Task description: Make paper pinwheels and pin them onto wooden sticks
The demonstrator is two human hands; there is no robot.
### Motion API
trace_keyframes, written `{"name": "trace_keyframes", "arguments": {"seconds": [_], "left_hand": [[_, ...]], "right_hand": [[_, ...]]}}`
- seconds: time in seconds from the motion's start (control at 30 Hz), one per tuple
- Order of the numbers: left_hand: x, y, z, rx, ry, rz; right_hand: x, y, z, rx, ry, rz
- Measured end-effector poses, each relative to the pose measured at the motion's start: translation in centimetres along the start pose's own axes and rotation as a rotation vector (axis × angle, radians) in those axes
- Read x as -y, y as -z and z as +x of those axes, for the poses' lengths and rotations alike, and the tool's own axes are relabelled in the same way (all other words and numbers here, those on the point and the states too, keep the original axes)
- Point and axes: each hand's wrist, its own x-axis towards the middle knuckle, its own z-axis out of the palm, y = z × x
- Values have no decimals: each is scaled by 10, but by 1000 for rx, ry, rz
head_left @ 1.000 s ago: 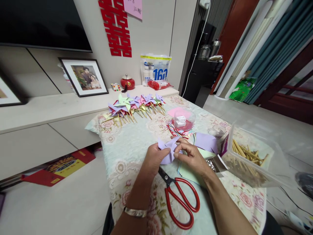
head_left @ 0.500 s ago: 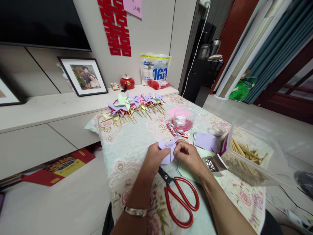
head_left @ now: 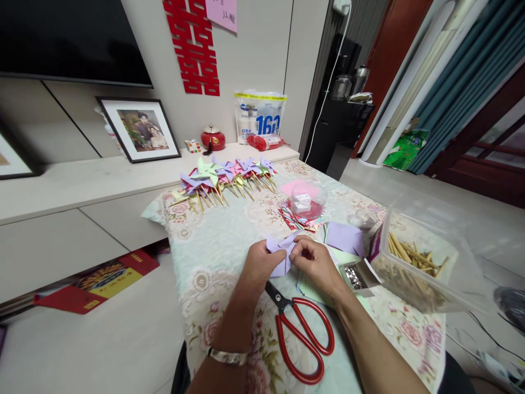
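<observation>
Between my hands is a purple paper pinwheel (head_left: 281,268), its corners folded in toward the middle. My left hand (head_left: 258,266) grips its left side, thumb pressed on the front. At the pinwheel's centre, the fingertips of my right hand (head_left: 314,262) are pinched together on the paper; whether they also hold a pin I cannot make out. Scissors (head_left: 305,334) with red handles lie just below, blades partly under my left hand. Close to my right wrist sits a small open box of silver pins (head_left: 356,277). Purple paper squares (head_left: 345,238) and green paper sheets (head_left: 314,290) lie beside it.
Finished pinwheels (head_left: 229,178) on sticks lie along the table's far left. A clear tub (head_left: 414,295) of sticks stands at the right. Behind my hands sits a round clear container (head_left: 315,198) with small white boxes. A floral cloth (head_left: 221,241) covers the table.
Both hands stay almost where they were. My right fingertips have shifted very slightly left at the pinwheel's centre. Nothing was let go.
</observation>
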Motion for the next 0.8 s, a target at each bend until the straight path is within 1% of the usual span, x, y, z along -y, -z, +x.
{"name": "trace_keyframes", "arguments": {"seconds": [0.17, 0.4, 0.53, 0.63, 0.8], "left_hand": [[1, 0, 0, 3, 2, 11], [2, 0, 1, 23, -2, 1], [2, 0, 1, 26, 15, -48], [3, 1, 2, 34, 31, -102], [5, 2, 3, 29, 40, -133]], "right_hand": [[2, 0, 0, 8, 15, -8], [1, 1, 0, 8, -8, -10], [1, 2, -1, 5, -11, 2], [0, 2, -1, -5, -39, 9], [2, 3, -1, -13, -82, 16]]}}
